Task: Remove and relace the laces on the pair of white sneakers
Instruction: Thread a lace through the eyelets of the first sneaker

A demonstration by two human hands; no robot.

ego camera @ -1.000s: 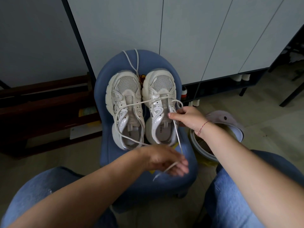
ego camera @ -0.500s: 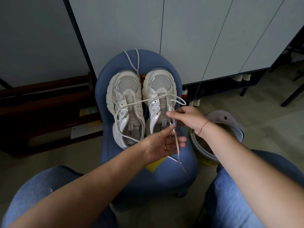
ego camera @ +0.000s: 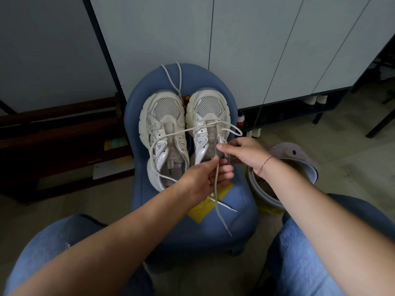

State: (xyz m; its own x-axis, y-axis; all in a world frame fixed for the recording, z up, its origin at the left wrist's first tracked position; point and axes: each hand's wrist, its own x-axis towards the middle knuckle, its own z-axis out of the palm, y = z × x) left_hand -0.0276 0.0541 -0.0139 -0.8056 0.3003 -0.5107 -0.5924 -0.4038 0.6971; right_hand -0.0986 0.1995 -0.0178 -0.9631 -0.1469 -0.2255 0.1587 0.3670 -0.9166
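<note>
— As we sit over the blue chair (ego camera: 213, 242), where are the white sneakers (ego camera: 164, 129)?

— Side by side on its seat, toes toward the grey cupboard doors. One lace (ego camera: 215, 189) runs through the sneaker on our right and loops loosely across its neighbour.

— And our hands?

— Our left hand (ego camera: 201, 178) has that lace in a thumb-and-finger grip beside the tongue, with the free end trailing down past a yellow sheet (ego camera: 203, 210). Our right hand (ego camera: 245, 152), red thread (ego camera: 265, 165) at the wrist, closes its grip on the same lace at the eyelet edge. A second lace (ego camera: 180, 80) lies at the chair's back, and a lidded bin (ego camera: 288, 150) stands alongside.
</note>
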